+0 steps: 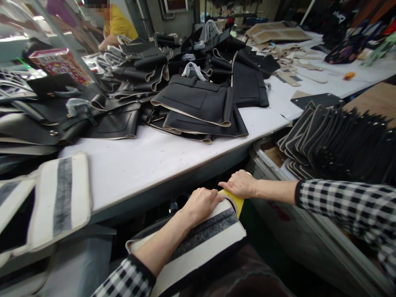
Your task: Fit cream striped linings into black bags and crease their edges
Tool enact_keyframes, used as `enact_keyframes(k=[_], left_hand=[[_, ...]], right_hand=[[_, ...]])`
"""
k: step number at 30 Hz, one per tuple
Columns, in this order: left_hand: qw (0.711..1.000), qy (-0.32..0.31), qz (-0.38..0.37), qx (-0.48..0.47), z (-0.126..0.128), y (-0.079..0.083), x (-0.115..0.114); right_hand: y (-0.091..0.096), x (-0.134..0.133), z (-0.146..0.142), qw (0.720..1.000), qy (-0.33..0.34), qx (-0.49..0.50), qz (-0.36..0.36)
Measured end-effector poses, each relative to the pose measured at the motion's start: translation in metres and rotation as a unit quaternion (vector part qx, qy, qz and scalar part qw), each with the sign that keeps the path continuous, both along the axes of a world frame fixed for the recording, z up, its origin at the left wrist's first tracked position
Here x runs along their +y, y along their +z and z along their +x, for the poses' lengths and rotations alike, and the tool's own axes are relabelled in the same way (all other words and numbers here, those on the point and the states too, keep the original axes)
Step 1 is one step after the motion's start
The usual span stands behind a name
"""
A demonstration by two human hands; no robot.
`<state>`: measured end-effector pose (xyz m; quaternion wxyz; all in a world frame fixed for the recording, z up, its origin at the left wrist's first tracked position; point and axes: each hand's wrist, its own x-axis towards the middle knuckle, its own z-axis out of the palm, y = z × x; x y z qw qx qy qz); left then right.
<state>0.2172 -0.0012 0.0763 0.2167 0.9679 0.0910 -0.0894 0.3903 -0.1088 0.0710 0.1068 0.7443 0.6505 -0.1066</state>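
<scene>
My left hand [201, 204] lies curled over the top edge of a white panel with a grey strip [213, 237], which rests on my lap below the table edge. Just beyond it, my right hand [239, 184] presses with closed fingers on a yellow piece [235, 201] at the panel's far corner. Both sleeves are black-and-white check.
A white worktable [148, 165] carries a heap of black leather bag parts [198, 103]. A row of black panels [337, 140] stands in a bin at the right. A white panel with a grey strip [60, 200] lies at the left. A person in yellow [119, 24] works far behind.
</scene>
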Motion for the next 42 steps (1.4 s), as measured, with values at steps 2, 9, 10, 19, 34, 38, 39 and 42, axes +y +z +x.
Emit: enact_keyframes(k=[2,9,10,19,34,38,39,42], left_hand=[[1.000,0.001,-0.006,-0.005,0.000,-0.001,0.000],[0.994,0.039,-0.103,0.004,-0.003,-0.002,0.005],[0.992,0.046,-0.120,0.008,-0.003,-0.001,0.007],[0.933,0.138,-0.329,0.055,0.006,0.003,0.019],[0.887,0.146,-0.433,0.066,0.015,-0.014,0.023],[0.909,0.121,-0.392,0.071,0.022,-0.012,0.026],[0.916,0.115,-0.377,0.073,0.024,-0.012,0.026],[0.937,0.099,-0.326,0.077,0.029,-0.007,0.026]], right_hand=[[-0.002,-0.004,-0.004,1.000,-0.018,0.000,-0.003],[0.001,-0.016,-0.031,0.995,-0.096,-0.016,-0.011],[0.002,-0.017,-0.035,0.994,-0.106,-0.020,-0.011],[0.013,-0.020,-0.057,0.990,-0.131,-0.049,-0.023],[0.011,-0.032,-0.066,0.987,-0.149,-0.055,-0.015],[0.006,-0.034,-0.063,0.985,-0.163,-0.050,-0.011],[0.005,-0.034,-0.063,0.986,-0.162,-0.049,-0.011],[0.004,-0.032,-0.060,0.988,-0.146,-0.047,-0.011]])
